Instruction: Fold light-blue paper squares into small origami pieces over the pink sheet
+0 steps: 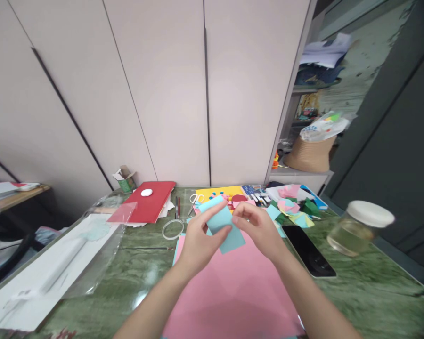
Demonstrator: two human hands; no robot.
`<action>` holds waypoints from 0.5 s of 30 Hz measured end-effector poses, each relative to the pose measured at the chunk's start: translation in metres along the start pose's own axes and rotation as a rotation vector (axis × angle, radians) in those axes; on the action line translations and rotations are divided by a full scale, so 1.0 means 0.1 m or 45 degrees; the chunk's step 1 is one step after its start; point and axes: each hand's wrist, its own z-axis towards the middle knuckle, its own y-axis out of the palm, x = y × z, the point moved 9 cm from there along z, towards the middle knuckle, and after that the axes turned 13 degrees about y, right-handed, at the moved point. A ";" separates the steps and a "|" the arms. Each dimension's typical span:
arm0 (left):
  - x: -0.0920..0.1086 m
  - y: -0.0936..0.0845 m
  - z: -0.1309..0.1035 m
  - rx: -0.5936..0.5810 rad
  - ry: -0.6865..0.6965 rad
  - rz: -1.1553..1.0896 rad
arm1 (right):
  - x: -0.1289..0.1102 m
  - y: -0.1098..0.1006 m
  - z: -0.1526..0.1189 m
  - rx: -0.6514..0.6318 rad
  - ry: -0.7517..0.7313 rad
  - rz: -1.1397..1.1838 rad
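A light blue sheet of paper, longer than wide, is held up at a tilt above the pink paper. My left hand grips it from the left, with the thumb across its front and the fingers partly behind it. From the right, my right hand has its thumb and index finger pinched at the paper's edge, the other fingers curled. The pink paper lies flat on the table below both hands, with light blue showing at its border.
Behind the hands are white scissors, a yellow sheet, markers and colourful paper scraps. A tape roll and red folder lie left. Right are a black phone and a lidded jar.
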 end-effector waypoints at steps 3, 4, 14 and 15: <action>0.01 0.02 0.00 -0.003 -0.001 -0.057 | 0.01 0.00 0.01 0.024 -0.019 0.031; 0.01 0.03 0.00 -0.008 0.000 -0.067 | 0.01 -0.01 0.01 0.036 -0.025 0.036; 0.00 0.08 -0.01 -0.046 -0.016 -0.150 | 0.02 -0.02 0.01 0.048 -0.038 0.064; 0.00 0.08 -0.01 -0.048 -0.013 -0.148 | 0.03 -0.02 0.01 0.046 -0.035 0.067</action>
